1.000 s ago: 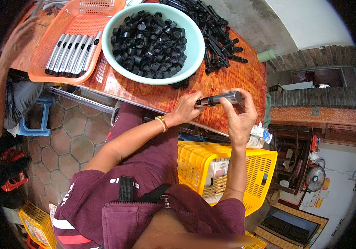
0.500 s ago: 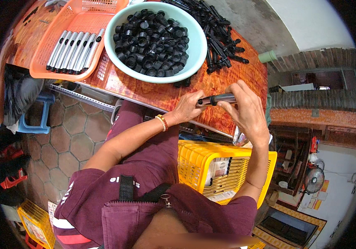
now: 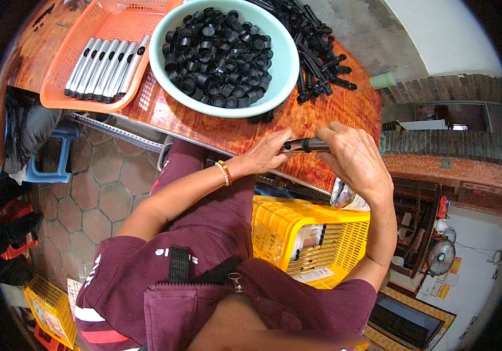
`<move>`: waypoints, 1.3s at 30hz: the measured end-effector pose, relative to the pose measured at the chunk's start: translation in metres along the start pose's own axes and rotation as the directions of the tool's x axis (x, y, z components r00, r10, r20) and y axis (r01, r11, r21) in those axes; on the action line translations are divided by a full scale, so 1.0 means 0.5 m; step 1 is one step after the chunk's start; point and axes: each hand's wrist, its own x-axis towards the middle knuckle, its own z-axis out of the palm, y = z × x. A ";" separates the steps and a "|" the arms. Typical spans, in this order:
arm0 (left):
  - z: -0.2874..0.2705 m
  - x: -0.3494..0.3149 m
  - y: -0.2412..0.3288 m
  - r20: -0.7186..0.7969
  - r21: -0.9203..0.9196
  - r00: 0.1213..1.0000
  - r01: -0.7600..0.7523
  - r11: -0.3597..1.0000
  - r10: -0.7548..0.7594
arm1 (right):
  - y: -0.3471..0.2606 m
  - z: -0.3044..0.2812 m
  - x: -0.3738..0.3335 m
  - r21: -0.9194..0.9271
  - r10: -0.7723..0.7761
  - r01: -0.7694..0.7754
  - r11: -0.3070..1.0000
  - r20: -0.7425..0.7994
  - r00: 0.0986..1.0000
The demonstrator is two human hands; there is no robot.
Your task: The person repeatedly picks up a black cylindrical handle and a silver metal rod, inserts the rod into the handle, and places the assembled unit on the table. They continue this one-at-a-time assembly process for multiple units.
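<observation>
Above the table's near edge, both my hands are closed on one slim silver metal tube [image 3: 319, 146] with a black collar and a black end. My left hand [image 3: 265, 153] grips its left, black end, and its fingers partly cover that end. Thumb and fingers of my right hand [image 3: 353, 153] close round the silver part, hiding its right end. Just beyond my hands stands a pale green basin [image 3: 289, 73] full of short black caps [image 3: 219, 61]. Similar silver tubes [image 3: 107, 67], black at the lower ends, lie side by side in an orange basket [image 3: 110, 107].
Long black plastic parts [image 3: 315, 58] are heaped on the reddish table [image 3: 344, 117] at the far right. A yellow crate [image 3: 262, 225] holding rows of tubes stands below my right forearm. At left are a blue stool [image 3: 58, 158] and part of another person [image 3: 26, 123].
My right hand has turned further over the tube, its knuckles now more on top, and its forearm has swung outward to the right. My left hand keeps its hold.
</observation>
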 end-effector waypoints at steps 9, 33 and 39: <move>0.015 -0.013 -0.012 -0.076 0.060 0.996 -0.033 0.998 0.038 | 0.003 0.012 -0.007 -0.009 -0.029 0.028 1.000 -0.098 0.995; 0.008 -0.009 -0.005 -0.098 0.081 0.994 0.047 0.996 -0.039 | 0.037 -0.023 -0.083 0.602 0.411 -0.271 0.751 -0.104 0.906; 0.022 -0.005 -0.003 -0.143 0.104 0.990 0.015 0.994 0.000 | 0.207 0.126 -0.206 0.755 0.755 0.650 -0.088 -0.375 0.538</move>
